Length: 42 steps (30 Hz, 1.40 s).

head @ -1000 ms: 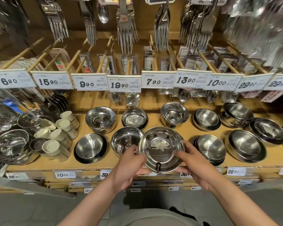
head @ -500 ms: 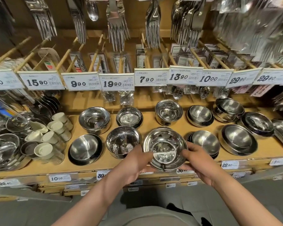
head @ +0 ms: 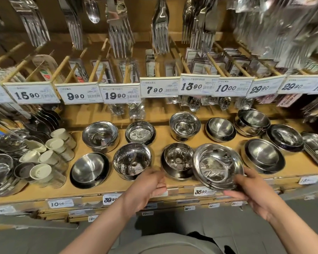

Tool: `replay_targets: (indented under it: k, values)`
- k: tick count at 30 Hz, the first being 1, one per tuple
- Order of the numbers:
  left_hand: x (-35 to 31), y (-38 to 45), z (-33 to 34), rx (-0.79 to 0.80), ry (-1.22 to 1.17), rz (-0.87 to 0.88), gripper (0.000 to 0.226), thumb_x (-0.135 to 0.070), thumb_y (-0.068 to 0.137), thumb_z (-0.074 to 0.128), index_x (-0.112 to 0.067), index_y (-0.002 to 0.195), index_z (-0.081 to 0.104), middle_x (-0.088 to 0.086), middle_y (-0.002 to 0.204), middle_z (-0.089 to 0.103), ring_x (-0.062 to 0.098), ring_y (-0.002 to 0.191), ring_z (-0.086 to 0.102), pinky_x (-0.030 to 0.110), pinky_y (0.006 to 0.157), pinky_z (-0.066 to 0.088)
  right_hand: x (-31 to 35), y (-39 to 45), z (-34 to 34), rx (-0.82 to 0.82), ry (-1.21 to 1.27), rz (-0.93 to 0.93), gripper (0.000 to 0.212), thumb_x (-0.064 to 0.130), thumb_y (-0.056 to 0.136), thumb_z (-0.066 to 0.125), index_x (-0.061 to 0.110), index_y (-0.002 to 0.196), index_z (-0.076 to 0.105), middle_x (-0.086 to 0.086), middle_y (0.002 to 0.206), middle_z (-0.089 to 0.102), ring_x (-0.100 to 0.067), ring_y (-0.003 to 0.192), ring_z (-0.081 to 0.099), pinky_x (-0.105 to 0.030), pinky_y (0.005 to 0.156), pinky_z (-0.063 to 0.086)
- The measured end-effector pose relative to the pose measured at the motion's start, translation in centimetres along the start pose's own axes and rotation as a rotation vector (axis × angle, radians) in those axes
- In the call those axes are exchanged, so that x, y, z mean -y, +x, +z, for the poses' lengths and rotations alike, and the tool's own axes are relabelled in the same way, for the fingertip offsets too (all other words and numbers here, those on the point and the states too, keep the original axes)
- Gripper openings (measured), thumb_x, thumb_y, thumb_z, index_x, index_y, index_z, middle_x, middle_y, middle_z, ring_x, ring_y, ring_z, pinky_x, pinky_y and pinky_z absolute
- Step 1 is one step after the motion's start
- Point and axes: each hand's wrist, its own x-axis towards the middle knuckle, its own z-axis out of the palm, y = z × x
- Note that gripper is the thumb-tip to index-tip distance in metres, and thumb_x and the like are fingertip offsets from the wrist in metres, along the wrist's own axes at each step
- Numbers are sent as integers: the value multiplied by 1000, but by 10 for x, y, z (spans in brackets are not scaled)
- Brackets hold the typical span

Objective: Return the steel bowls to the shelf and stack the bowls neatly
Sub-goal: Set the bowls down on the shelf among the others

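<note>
The right hand (head: 253, 191) grips a shallow steel bowl (head: 217, 165) by its near rim, fingers curled under and thumb on the edge, holding it tilted just above the front of the wooden shelf (head: 173, 136). The bowl hangs over a stack of similar bowls whose rim peeks out behind it, beside a deeper footed bowl (head: 178, 160) that already sits on the shelf. The left hand (head: 147, 186) holds nothing; its fingers are loosely curled near the shelf's front edge, just in front of the footed bowl, well apart from the right hand.

Most of the job looks done: two rows of bowls stand on the shelf in their spots, several already nested, such as the wide stack (head: 264, 156) to the right and the double bowl (head: 89, 169) to the left. What seems left is to lower the held bowl squarely into its stack and let go, then perhaps straighten any piles sitting askew.
</note>
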Motion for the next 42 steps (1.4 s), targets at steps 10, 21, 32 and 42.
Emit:
replay_targets:
  k: [10, 21, 32, 42]
  values:
    - [9, 49, 30, -52, 68, -73, 23, -11, 103, 52, -10, 124, 61, 9, 117, 70, 19, 105, 64, 35, 90, 58, -1, 5, -30, -13, 75, 5, 28, -4, 100, 51, 16, 113, 64, -15, 100, 78, -40, 88, 75, -34, 53, 63]
    - [2, 78, 53, -314, 8, -144, 23, 8, 94, 58, -14, 99, 52, 17, 94, 72, 17, 61, 75, 25, 51, 58, 2, 18, -73, 51, 85, 22, 37, -10, 95, 50, 10, 124, 63, -14, 106, 77, -36, 94, 75, -40, 59, 64]
    - [-10, 71, 60, -363, 14, -173, 17, 2, 101, 51, -9, 113, 51, 24, 101, 70, 23, 53, 72, 24, 43, 57, 12, 31, -78, 114, 75, 76, 35, -9, 95, 52, 8, 124, 61, -16, 106, 77, -39, 95, 75, -39, 58, 64]
    - [-52, 13, 12, -362, -212, 9, 37, 7, 98, 53, -5, 133, 54, 24, 100, 73, 34, 74, 77, 21, 43, 56, 19, 26, -50, 118, 94, 43, 30, -7, 96, 54, 13, 115, 65, -15, 100, 78, -37, 86, 76, -26, 46, 59]
